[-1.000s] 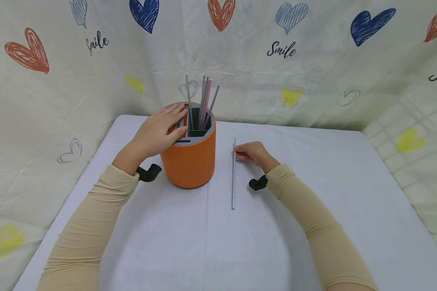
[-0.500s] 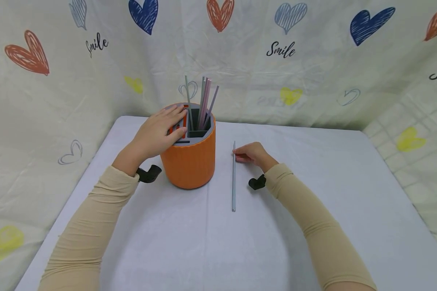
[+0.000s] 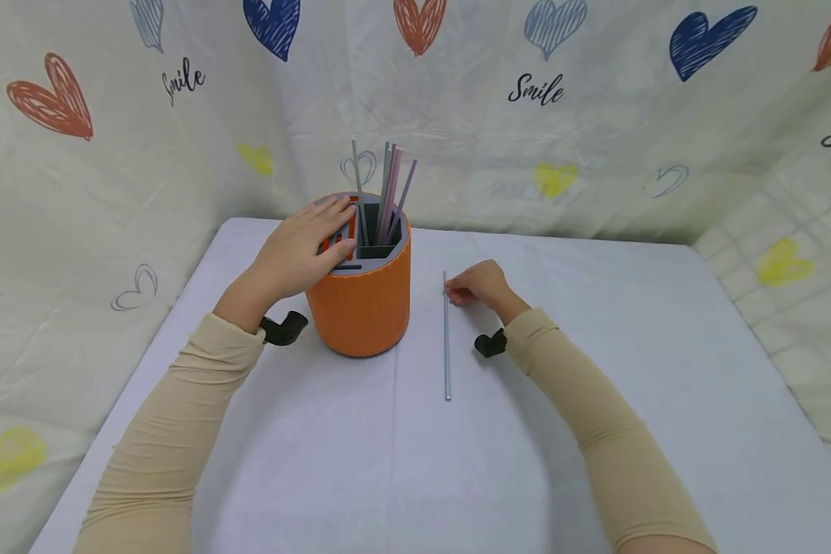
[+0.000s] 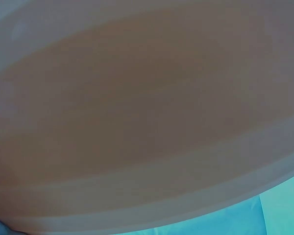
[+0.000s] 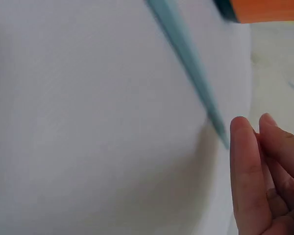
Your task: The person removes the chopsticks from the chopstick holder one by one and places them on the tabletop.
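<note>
An orange round holder (image 3: 358,315) with a grey slotted top stands on the white-covered table. Several thin straws (image 3: 390,192), greenish, grey and pink-purple, lean in its dark square compartment. My left hand (image 3: 305,242) rests flat across the slotted part of the top, fingers extended. To the right of the holder, my right hand (image 3: 481,285) pinches a pale blue straw (image 3: 447,346) near its far end; the straw's other end points toward me. In the right wrist view the straw (image 5: 186,58) runs down to the fingertips. The left wrist view is filled by a blurred brownish surface.
The white tablecloth (image 3: 388,462) stretches around the holder and toward the front. A white curtain (image 3: 457,115) printed with hearts and "Smile" hangs behind the table's back edge. Black wrist cameras (image 3: 285,328) sit under both wrists.
The right hand shifts slightly at the straw's far end, its fingers curling more, and the straw's near end swings a little to the right. The left hand stays on the holder.
</note>
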A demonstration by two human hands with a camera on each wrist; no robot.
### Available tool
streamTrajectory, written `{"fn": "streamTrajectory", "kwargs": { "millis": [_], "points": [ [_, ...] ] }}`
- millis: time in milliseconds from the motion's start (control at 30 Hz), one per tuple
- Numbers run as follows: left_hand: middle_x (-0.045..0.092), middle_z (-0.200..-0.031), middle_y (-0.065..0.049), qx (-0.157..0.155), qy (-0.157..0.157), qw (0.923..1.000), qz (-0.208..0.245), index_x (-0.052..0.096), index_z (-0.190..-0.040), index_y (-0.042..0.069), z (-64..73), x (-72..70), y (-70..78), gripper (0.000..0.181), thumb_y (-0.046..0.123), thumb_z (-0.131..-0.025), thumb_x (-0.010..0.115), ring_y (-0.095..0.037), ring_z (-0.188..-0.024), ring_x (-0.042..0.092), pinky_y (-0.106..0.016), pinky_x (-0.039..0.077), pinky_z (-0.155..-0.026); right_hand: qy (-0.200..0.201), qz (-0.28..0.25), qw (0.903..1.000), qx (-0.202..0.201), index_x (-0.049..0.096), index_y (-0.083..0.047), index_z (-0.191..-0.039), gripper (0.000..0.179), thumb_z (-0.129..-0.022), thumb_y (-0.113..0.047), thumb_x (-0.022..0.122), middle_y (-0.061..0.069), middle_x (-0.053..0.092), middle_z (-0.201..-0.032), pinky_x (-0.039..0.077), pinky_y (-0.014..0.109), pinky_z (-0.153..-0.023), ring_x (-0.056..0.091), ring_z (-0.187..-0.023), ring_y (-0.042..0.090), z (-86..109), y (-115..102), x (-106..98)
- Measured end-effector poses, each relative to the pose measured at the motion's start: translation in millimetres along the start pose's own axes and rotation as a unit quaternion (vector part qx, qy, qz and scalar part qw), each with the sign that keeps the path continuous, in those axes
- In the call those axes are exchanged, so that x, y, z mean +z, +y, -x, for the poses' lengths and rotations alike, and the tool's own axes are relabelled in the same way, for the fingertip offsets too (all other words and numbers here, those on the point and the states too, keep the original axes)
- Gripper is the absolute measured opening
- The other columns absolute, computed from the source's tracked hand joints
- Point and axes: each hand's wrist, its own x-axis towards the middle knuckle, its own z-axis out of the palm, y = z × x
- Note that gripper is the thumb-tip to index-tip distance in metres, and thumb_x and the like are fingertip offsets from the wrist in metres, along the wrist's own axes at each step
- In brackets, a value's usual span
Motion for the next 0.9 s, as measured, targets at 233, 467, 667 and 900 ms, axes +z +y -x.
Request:
{"fn": "streamTrajectory", "kwargs": {
  "millis": [233,467,667,900],
  "points": [
    [0.020,-0.155,-0.005,0.001,-0.002,1.0000,-0.003,0.030,-0.146,0.009,0.5,0.0,0.0,0.058,0.041,-0.098,0.034,-0.023,-0.144,0.013,-0.040,0.011,-0.119,-0.008,-0.084,0.9942,-0.066,0.065,0.003,-0.113,0.036,-0.080,-0.011,0.072,0.005,0.072,-0.085,0.057,0.028,-0.077,0.071,-0.078,0.014,24.3,-31,-1],
    [0.019,-0.155,-0.005,-0.002,-0.007,1.0000,-0.005,0.029,-0.146,0.009,-1.4,-0.9,1.4,0.058,0.042,-0.098,0.034,-0.023,-0.144,0.013,-0.039,0.010,-0.119,-0.046,-0.138,0.9786,-0.146,0.063,-0.002,-0.117,0.037,-0.083,-0.014,0.069,0.009,0.069,-0.107,0.052,0.030,-0.091,0.066,-0.100,0.018,60.5,-69,-8],
    [0.019,-0.155,-0.005,-0.004,-0.009,0.9999,-0.006,0.029,-0.146,0.010,-1.5,-0.7,1.1,0.058,0.042,-0.098,0.034,-0.023,-0.144,0.013,-0.040,0.011,-0.119,-0.066,-0.146,0.9685,-0.191,0.065,-0.002,-0.116,0.038,-0.082,-0.016,0.070,0.010,0.067,-0.111,0.052,0.029,-0.090,0.064,-0.104,0.020,84.6,-98,-1],
    [0.019,-0.155,-0.005,-0.004,-0.007,0.9999,-0.008,0.029,-0.146,0.010,-0.9,0.1,0.2,0.059,0.042,-0.098,0.034,-0.023,-0.144,0.013,-0.041,0.011,-0.119,-0.066,-0.189,0.9529,-0.227,0.064,0.001,-0.115,0.038,-0.080,-0.014,0.072,0.010,0.068,-0.106,0.053,0.029,-0.088,0.065,-0.102,0.021,97.4,-116,10]
  ]
}}
